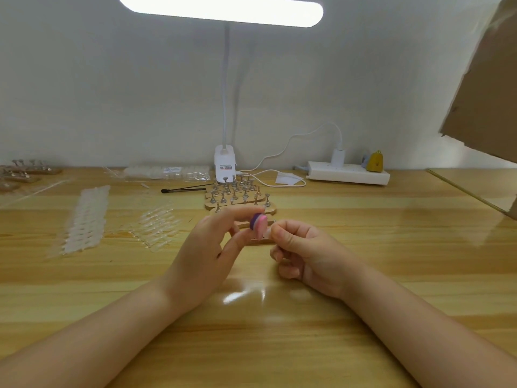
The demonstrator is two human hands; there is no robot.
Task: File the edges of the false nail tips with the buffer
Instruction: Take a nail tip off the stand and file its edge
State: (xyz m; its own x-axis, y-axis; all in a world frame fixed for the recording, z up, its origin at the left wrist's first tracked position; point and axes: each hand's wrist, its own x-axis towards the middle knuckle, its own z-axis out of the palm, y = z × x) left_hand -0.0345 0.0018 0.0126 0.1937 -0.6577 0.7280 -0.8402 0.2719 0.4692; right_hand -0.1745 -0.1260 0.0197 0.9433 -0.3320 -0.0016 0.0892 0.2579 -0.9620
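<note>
My left hand (208,245) pinches a small buffer (258,224) with purple, pink and white layers, held up above the wooden table (251,331). My right hand (305,252) sits just right of it, its thumb and forefinger pinching a small clear false nail tip (270,232) against the buffer's white side. The tip is mostly hidden by my fingers. Strips of clear nail tips (85,219) and loose clear tips (156,228) lie to the left on the table.
Wooden stands with metal nail holders (237,194) sit just behind my hands. Behind them are a clip lamp base (225,166), a black brush (184,189), a bag of tips (167,172) and a white power strip (348,172). A cardboard box (486,88) is at the right.
</note>
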